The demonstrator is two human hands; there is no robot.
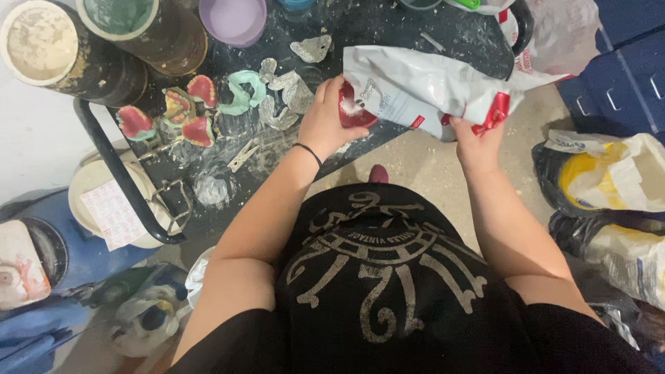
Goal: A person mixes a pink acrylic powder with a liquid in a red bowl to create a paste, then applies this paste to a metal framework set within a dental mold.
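Note:
My left hand [325,121] grips a small red bowl [355,112] with white powder in it, at the front edge of the dark work table [388,28]. A large white and red powder bag [422,90] lies tilted with its open mouth at the bowl. My right hand [478,142] holds the bag's red lower corner. A thin black band circles my left wrist.
Pink and red denture moulds [187,111], a green impression [242,90] and grey plaster casts [287,97] lie on the table's left. Crusted buckets [41,41] and a purple bowl [233,19] stand behind. Bags [603,180] sit on the floor at right, blue containers [41,256] at left.

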